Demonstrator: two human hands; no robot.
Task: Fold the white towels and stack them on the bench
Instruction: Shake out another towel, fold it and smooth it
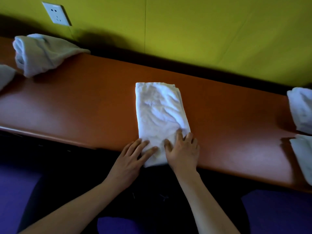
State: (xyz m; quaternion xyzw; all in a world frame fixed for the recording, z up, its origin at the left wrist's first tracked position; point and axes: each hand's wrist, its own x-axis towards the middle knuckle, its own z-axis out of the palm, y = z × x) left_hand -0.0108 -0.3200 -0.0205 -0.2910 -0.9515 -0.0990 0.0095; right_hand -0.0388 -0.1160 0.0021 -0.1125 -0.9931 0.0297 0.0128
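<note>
A white towel [158, 112] lies folded into a long strip across the orange bench [84, 105], its near end hanging slightly over the front edge. My left hand [133, 157] rests flat on the towel's near left corner, fingers spread. My right hand [183, 151] presses flat on the near right part, fingers apart. Neither hand grips the cloth. A loosely bunched white towel [38, 54] sits at the far left of the bench. Two more white towels lie at the right edge, one farther back [301, 108] and one nearer [303, 157].
A yellow-green wall [202, 31] runs behind the bench, with a white power socket [56, 13] at upper left. Another white cloth edge [5, 76] shows at the far left. Purple floor [278, 215] and my dark-clothed legs lie below the bench.
</note>
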